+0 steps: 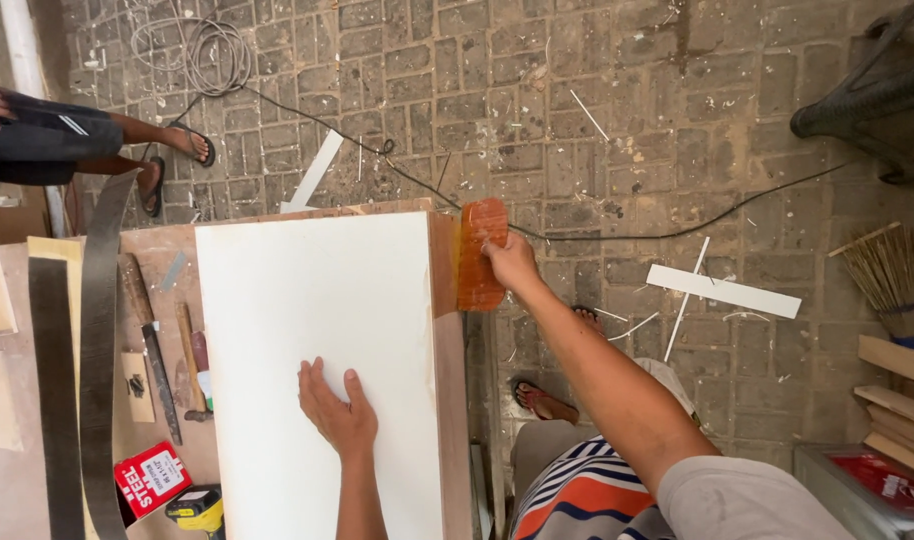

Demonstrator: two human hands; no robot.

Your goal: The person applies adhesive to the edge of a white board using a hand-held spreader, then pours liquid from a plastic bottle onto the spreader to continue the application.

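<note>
Left hand [337, 415] flat on white board [307, 330]; right hand [510, 262] grips orange block [477, 255].

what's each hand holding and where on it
The right hand grips an orange block at its right edge, against the board's edge. The left hand lies flat on the white board, holding nothing.

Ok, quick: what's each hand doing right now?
Left hand: open, flat on the white panel.
Right hand: closed on the orange block at the panel's edge.

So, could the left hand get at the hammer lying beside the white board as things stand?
Probably yes. The left hand lies flat on the white board, holding nothing, and the hammer lies uncovered on the workbench just to its left, with nothing between them.
</note>
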